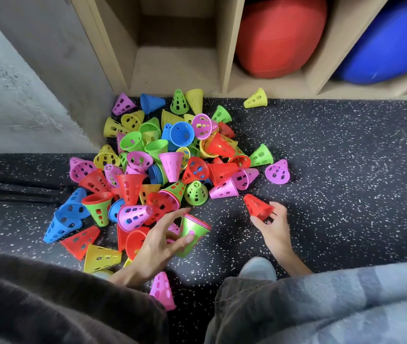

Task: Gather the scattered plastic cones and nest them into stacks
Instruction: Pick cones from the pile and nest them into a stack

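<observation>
Hands (162, 240) (273, 225) grip cones; piled cones (162, 157) seemingly crowd leftward reach.

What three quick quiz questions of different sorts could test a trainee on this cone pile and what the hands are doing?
1. True or false: the right hand holds a blue cone.
2. Multiple choice: the left hand holds A) a lone yellow cone, B) a green cone with pink rims nested inside, C) nothing.
3. Fill in: the red ball sits in a shelf compartment beside a ___ one.

Key: 1 false, it holds a red cone; 2 B; 3 blue.
</observation>
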